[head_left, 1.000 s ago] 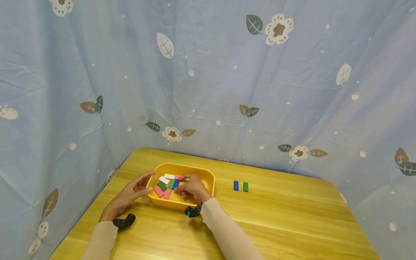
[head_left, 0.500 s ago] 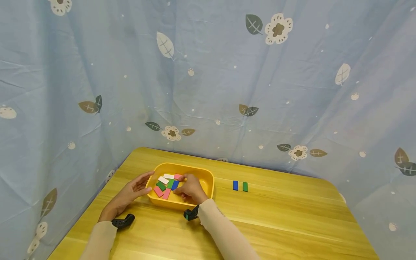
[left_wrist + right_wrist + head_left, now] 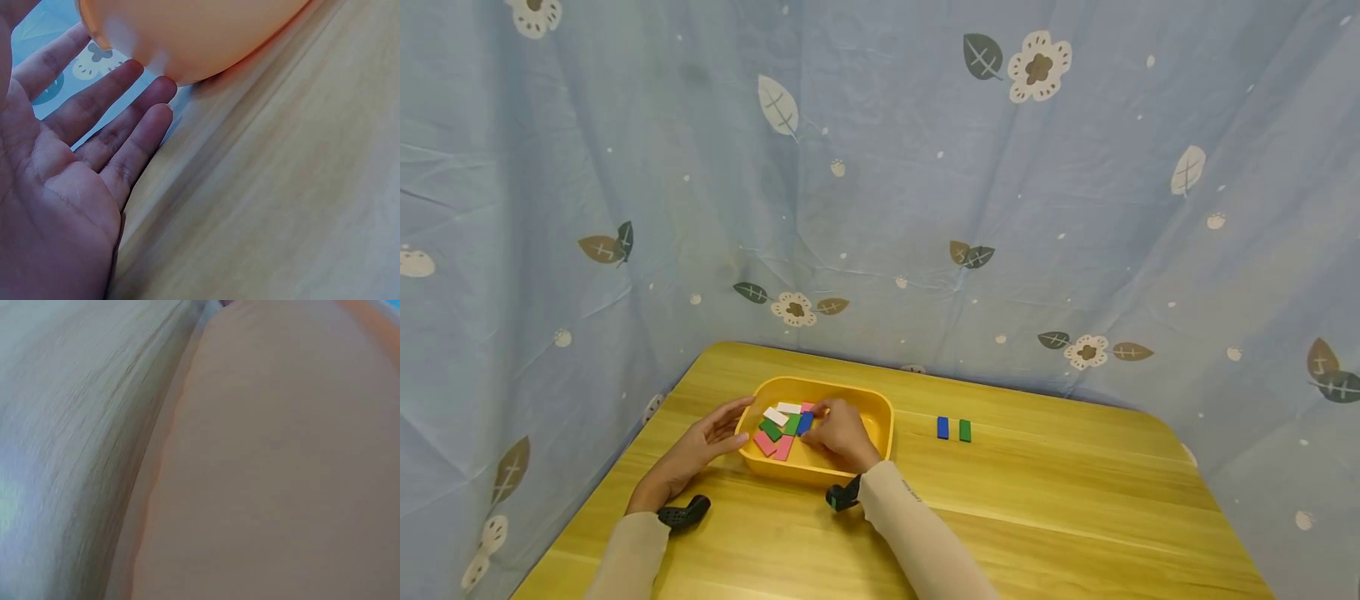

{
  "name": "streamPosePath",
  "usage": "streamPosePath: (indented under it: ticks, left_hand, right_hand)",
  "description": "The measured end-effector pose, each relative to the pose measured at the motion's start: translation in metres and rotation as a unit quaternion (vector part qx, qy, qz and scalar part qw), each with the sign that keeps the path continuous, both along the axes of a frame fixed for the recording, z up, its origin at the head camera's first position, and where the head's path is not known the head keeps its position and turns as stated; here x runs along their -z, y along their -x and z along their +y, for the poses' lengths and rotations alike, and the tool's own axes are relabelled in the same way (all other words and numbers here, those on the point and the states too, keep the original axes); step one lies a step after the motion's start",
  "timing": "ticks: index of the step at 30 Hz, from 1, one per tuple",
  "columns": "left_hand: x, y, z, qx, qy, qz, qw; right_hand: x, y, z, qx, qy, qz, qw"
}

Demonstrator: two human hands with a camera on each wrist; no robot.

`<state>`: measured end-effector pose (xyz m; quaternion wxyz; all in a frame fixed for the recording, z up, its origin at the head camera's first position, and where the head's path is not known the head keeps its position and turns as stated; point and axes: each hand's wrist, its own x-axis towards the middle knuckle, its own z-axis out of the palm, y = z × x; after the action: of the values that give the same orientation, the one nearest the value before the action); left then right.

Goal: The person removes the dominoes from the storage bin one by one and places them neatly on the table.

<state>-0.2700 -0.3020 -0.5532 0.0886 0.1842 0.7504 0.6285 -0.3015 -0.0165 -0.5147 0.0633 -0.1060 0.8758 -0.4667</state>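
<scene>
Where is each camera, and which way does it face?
Head: on the head, facing forward and down at tub, blocks, table and curtain; left hand, right hand and sleeves show.
Left wrist: on that wrist, facing the tub's wall; palm and fingers show.
Right wrist: on that wrist, facing the tub's wall; no clear hand.
Head and left wrist share left hand, tub.

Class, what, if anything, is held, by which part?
The left hand only touches the yellow tray at one end. The right hand is at a blue block inside; whether it pinches that cannot be told.
</scene>
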Motion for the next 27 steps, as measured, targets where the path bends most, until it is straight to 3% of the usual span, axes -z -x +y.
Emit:
streamPosePath:
  ticks: [7, 11, 18, 27]
  left_hand:
    - [0.001, 0.001, 0.001, -0.002, 0.004, 0.008, 1.0000]
    - [0.001, 0.000, 0.001, -0.004, 0.006, 0.016, 0.9998]
    - [-0.002, -0.001, 0.003, -0.004, 0.014, 0.012, 0.9998]
    - [-0.007, -0.002, 0.004, -0.012, 0.017, -0.005, 0.9998]
  right_hand:
    - [-0.007, -0.001, 0.004, -0.009, 0.123, -0.053, 0.991]
    - [-0.011, -0.001, 0.008, -0.020, 0.159, -0.073, 0.984]
    - [-0.026, -0.002, 0.026, -0.048, 0.165, -0.068, 0.983]
    - [-0.045, -0.004, 0.058, -0.056, 0.112, -0.022, 0.992]
